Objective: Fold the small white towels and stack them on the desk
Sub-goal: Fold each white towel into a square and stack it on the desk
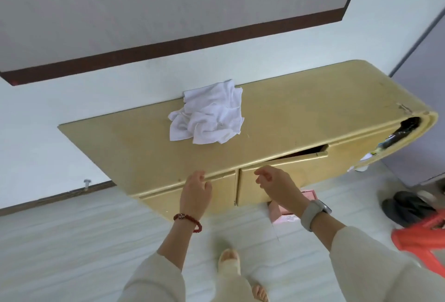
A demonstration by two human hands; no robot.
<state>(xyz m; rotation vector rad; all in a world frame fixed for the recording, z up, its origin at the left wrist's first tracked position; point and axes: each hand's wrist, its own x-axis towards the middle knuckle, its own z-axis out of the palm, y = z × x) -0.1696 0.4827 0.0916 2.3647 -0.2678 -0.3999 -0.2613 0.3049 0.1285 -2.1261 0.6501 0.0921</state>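
A crumpled heap of small white towels (207,115) lies on the yellow desk (301,113), near its back edge against the wall. My left hand (195,192) hangs in front of the desk's front edge, fingers relaxed and holding nothing. My right hand (277,186) is beside it to the right, fingers loosely curled, also holding nothing. Both hands are well short of the towels.
A drawer (298,157) under the desktop stands slightly ajar. A pink box (284,210) sits on the pale floor below the desk. A red stool (421,239) and dark shoes (407,207) lie at the right. My foot (230,260) is below the hands.
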